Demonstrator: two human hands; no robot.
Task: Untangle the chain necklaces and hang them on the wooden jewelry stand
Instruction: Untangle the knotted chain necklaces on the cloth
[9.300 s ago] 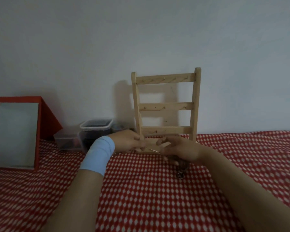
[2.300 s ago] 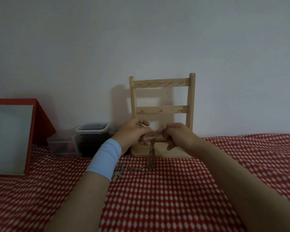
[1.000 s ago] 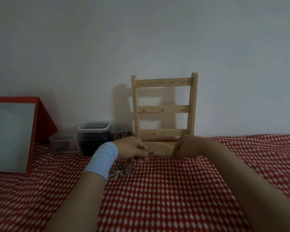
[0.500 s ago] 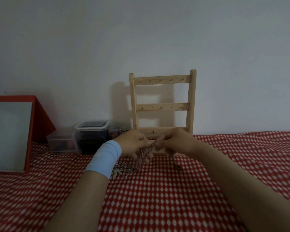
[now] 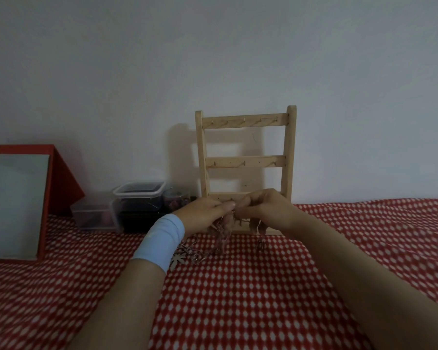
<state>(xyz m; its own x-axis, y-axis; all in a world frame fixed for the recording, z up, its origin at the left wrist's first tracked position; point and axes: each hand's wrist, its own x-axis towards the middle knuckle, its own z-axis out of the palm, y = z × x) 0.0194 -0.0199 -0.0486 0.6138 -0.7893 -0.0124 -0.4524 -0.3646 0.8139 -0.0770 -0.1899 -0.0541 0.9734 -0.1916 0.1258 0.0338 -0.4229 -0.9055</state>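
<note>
While the left hand (image 5: 202,214) and right hand (image 5: 264,208) each pinch the chain necklaces (image 5: 221,239) fingertip to fingertip, slack hangs down-left onto the red cloth (image 5: 238,299). Wooden jewelry stand (image 5: 245,161) directly behind, hooks bare, right hand's grip nearer.

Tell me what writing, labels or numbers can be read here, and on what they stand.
None can be read. The wooden jewelry stand, the plastic boxes, the red-framed mirror, the blue wristband and the checked cloth show no lettering in this view.
</note>
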